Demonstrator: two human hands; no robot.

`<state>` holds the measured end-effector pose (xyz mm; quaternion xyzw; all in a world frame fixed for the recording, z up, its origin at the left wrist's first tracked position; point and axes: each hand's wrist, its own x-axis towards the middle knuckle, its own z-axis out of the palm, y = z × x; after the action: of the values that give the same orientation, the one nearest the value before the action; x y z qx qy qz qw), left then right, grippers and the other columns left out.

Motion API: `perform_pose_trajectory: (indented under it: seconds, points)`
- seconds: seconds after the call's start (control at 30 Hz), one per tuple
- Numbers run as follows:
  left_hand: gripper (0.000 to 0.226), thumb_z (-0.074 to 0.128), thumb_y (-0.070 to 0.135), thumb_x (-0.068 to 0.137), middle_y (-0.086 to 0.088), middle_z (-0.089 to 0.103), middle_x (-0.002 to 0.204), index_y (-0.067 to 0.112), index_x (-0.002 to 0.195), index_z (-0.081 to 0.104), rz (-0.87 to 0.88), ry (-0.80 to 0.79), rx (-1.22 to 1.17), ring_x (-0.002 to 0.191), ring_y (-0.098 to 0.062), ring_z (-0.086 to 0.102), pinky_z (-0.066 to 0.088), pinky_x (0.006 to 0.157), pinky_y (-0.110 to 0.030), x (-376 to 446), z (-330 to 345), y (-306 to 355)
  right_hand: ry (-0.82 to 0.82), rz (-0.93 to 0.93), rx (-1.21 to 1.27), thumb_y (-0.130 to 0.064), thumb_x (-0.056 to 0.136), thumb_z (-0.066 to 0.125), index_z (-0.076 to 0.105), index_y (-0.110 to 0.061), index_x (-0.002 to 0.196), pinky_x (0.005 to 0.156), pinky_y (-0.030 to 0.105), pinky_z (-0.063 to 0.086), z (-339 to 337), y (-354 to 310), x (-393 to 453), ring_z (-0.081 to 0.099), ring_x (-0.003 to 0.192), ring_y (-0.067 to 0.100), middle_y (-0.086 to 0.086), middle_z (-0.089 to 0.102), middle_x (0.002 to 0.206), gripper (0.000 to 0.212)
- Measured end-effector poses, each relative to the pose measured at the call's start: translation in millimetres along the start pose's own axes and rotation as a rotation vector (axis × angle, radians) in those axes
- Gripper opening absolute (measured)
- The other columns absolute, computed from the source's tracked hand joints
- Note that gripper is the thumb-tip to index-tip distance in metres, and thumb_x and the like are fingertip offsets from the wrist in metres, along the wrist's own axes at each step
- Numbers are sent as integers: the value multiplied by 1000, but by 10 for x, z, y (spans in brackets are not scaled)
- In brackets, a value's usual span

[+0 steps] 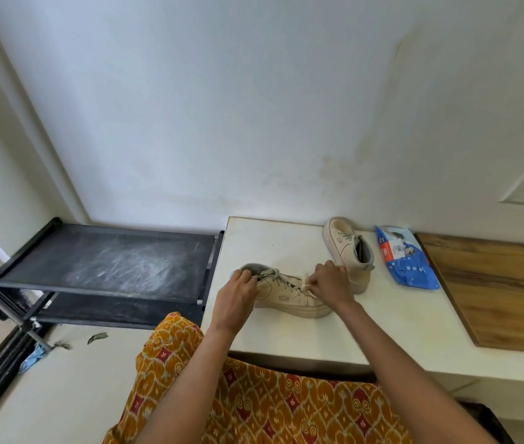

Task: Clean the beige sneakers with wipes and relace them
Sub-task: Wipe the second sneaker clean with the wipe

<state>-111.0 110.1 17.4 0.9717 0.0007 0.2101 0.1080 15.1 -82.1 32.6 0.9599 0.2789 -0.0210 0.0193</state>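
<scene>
A beige sneaker (289, 298) lies on the white table (382, 328) with its toe pointing right and its heel to the left. My left hand (238, 294) grips the grey-green lace (270, 273) at the sneaker's collar. Over the toe end, my right hand (331, 285) pinches a pale strand, either a lace end or a wipe; I cannot tell which. The second beige sneaker (348, 251) stands further back on the table, its toe towards the wall. To its right lies a blue pack of wipes (404, 257).
A wooden board (494, 293) covers the table's right part. Left of the table stands a dusty black shoe rack (103, 257). The wall rises close behind. Leaves and a blue scrap lie on the floor at lower left. My patterned orange clothing fills the foreground.
</scene>
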Motion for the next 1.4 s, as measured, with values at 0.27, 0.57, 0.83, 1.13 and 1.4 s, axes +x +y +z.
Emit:
perform_pose_trajectory:
  seconds: [0.27, 0.57, 0.83, 1.13, 1.4]
  points:
    - [30, 84, 16, 64, -2, 65, 94, 12, 88, 66, -55, -32, -8, 81, -14, 59, 51, 56, -19, 4, 65, 53, 38, -23, -168, -31, 90, 57, 70, -20, 102, 87, 35, 34, -17, -1, 13, 46, 112, 21, -2, 59, 108, 21]
    - [35, 85, 13, 62, -4, 64, 94, 11, 92, 67, -37, 20, -45, 82, -16, 60, 53, 57, -20, -32, 90, 54, 89, 181, 196, -24, 93, 52, 60, -12, 102, 73, 33, 42, -61, -83, 68, 58, 100, 26, 7, 66, 103, 16]
    - [34, 81, 14, 67, -2, 63, 97, 13, 98, 66, -30, 32, -61, 87, -14, 58, 52, 63, -18, -41, 157, 5, 321, -155, 8, -9, 55, 86, 74, -21, 74, 54, 30, 44, 196, -185, -50, 58, 68, 22, -3, 61, 62, 25]
    - [32, 82, 13, 65, -2, 64, 93, 12, 93, 66, -32, 31, -48, 85, -16, 59, 52, 61, -20, -19, 148, 3, 266, -182, 209, -17, 83, 64, 74, -23, 98, 65, 35, 40, -31, -381, 63, 55, 81, 26, 0, 67, 77, 18]
    - [32, 82, 13, 66, -2, 64, 93, 12, 94, 66, -34, 21, -39, 84, -15, 59, 53, 61, -20, -28, 152, 13, 58, -120, -201, -16, 79, 71, 72, -39, 95, 73, 36, 40, -49, 106, -95, 57, 92, 21, -6, 68, 87, 27]
